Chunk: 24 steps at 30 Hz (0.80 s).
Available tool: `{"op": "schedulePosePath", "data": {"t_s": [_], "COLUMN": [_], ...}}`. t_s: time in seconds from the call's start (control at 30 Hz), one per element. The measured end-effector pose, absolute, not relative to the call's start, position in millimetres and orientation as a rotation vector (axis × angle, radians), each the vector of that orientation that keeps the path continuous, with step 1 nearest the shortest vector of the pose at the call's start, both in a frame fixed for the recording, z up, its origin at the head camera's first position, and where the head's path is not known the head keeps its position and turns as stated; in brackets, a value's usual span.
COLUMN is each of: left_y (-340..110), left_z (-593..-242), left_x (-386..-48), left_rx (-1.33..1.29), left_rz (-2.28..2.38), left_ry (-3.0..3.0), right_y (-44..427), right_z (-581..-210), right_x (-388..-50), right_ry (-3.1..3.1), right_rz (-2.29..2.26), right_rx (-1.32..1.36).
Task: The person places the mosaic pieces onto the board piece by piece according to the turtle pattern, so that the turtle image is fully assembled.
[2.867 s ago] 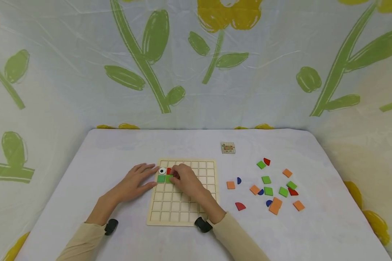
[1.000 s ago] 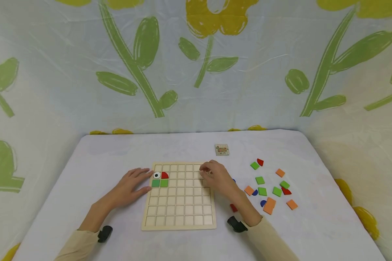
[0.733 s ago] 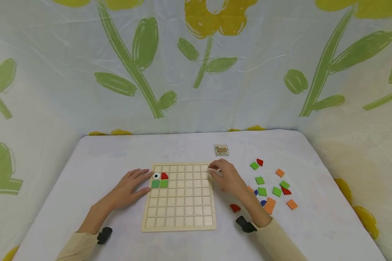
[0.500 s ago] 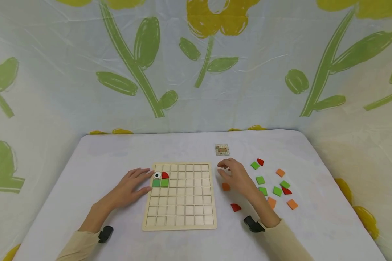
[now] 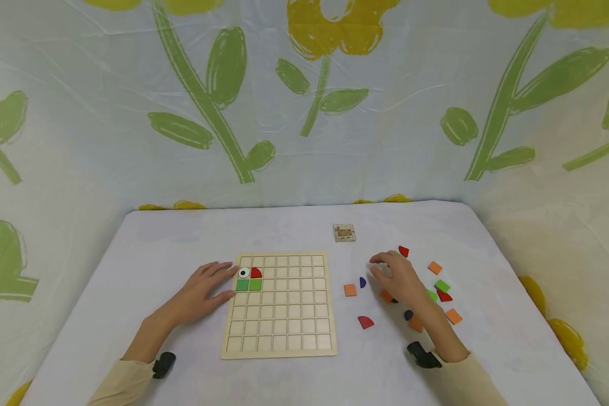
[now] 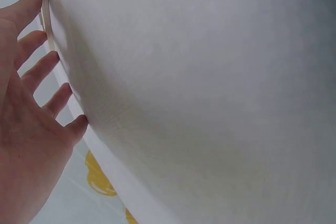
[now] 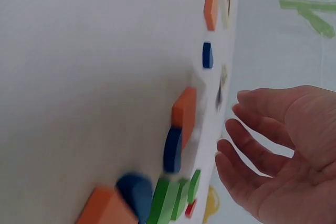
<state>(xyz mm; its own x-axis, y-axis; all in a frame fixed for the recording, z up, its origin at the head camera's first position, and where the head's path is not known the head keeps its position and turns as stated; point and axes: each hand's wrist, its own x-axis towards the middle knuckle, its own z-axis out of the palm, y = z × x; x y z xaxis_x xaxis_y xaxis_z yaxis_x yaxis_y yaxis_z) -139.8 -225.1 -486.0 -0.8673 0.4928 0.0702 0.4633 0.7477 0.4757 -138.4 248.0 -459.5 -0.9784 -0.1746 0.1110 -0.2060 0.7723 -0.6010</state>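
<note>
My left hand [image 5: 201,293] lies at the left edge of a wooden grid board [image 5: 279,327], its spread fingers touching the edge. In the board's upper left sit an eye tile [image 5: 243,273], a red quarter-circle [image 5: 256,273] and two green squares [image 5: 255,285]. Above the loose pieces hovers my right hand [image 5: 403,285], fingers loosely bent, holding nothing. Beneath and around it lie orange squares [image 5: 350,290], blue half-circles [image 5: 362,282] and green squares; some are hidden by the hand. The right wrist view shows the hand apart from a nearby orange square [image 7: 185,113].
A small picture card [image 5: 344,232] lies beyond the board on the white table [image 5: 193,237]. Another red quarter-circle [image 5: 366,322] is near the front right of the board. More green, red and orange pieces [image 5: 454,316] lie farther right. A flower-printed cloth [image 5: 385,124] stands behind.
My right hand has left the red quarter-circle on the board and moved right, over the loose pieces. My left hand keeps its place at the board's edge.
</note>
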Motion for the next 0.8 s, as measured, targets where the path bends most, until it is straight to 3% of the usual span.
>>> {"op": "schedulePosePath", "data": {"t_s": [0.8], "left_y": [-226.0], "left_z": [-487.3], "left_x": [-139.4], "left_rx": [0.802], "left_rz": [0.756], "left_ry": [2.884], "right_y": [302.6], "right_z": [-466.4], "right_x": [-111.8], "right_ry": [-3.013], "right_rz": [0.954], "right_rx": [0.187]}}
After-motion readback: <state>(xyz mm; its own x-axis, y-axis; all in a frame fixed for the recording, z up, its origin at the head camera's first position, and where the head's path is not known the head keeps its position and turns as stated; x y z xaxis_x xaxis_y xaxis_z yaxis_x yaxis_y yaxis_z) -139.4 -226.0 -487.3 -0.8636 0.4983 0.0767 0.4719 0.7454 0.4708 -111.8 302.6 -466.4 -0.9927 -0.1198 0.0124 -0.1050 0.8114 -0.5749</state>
